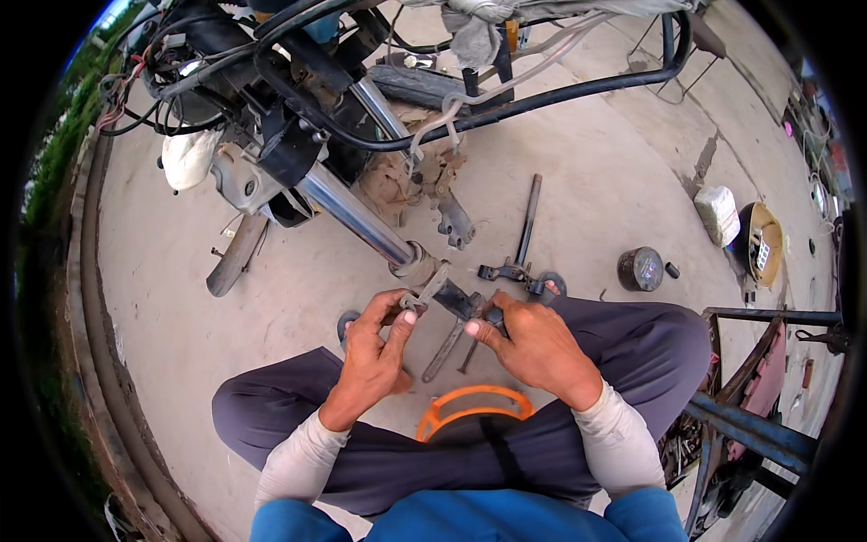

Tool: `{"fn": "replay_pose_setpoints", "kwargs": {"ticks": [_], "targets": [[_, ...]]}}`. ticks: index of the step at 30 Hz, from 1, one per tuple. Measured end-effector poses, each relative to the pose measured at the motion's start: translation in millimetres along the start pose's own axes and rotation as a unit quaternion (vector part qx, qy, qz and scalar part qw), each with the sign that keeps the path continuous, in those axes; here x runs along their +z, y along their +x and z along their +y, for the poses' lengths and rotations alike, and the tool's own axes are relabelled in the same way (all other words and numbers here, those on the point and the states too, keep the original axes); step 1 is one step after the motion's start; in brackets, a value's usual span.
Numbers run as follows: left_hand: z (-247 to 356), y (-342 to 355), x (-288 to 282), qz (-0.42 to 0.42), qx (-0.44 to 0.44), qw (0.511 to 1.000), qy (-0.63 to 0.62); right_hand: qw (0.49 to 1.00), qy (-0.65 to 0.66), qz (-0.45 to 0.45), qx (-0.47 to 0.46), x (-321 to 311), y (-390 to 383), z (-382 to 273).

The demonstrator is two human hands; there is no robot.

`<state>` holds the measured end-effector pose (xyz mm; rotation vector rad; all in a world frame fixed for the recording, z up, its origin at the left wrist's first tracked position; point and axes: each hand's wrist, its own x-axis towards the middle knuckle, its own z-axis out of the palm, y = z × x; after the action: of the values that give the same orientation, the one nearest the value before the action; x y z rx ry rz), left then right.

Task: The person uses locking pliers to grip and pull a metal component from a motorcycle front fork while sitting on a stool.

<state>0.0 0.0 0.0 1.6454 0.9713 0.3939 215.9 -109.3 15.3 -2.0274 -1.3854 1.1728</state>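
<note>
A shiny fork tube (357, 212) slants down toward me from the motorcycle's front end. At its lower end is a dirty fork leg (456, 296) with a metal lug (433, 283) on its side. My left hand (372, 357) closes its thumb and fingers on the lug side of the leg. Around the black bottom end of the same leg, my right hand (540, 350) is closed, thumb in front; its other fingertips are partly hidden. A steering stem with its clamp (521, 271) lies on the ground just beyond my right hand.
Below my hands lie a flat metal bar (442, 350) and a long bolt (468, 356). An orange-rimmed seat (479, 395) shows between my legs. A round dark tin (640, 269) sits right. A black guard bar (542, 104) arches overhead; a metal frame (759, 434) stands at my right.
</note>
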Motion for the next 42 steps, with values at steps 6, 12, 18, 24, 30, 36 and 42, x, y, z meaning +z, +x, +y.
{"fn": "replay_pose_setpoints", "kwargs": {"ticks": [6, 12, 18, 24, 30, 36, 42], "targets": [[-10, -1, -11, 0.031, 0.006, 0.996, -0.088, 0.998, -0.040, 0.022, -0.054, 35, -1, -15], [3, 7, 5, -0.031, 0.015, 0.998, -0.050, 0.999, 0.019, 0.035, -0.015, 48, -23, 4], [-34, 3, -22, -0.008, 0.057, 0.996, -0.063, 0.996, -0.029, 0.054, -0.063, 115, 6, 19], [-40, 15, -16, -0.064, 0.091, 0.993, -0.046, 0.982, -0.137, 0.115, -0.059, 190, 30, 90], [-54, 31, -30, -0.082, 0.110, 0.990, 0.011, 0.969, -0.087, 0.209, -0.099, 84, -42, 35], [-61, 49, -26, -0.112, 0.131, 0.985, 0.009, 0.817, -0.131, 0.553, -0.099, -10, -235, 4], [-60, 55, -28, -0.099, 0.137, 0.985, 0.024, 0.530, -0.405, 0.740, 0.089, -70, -452, -6]]}}
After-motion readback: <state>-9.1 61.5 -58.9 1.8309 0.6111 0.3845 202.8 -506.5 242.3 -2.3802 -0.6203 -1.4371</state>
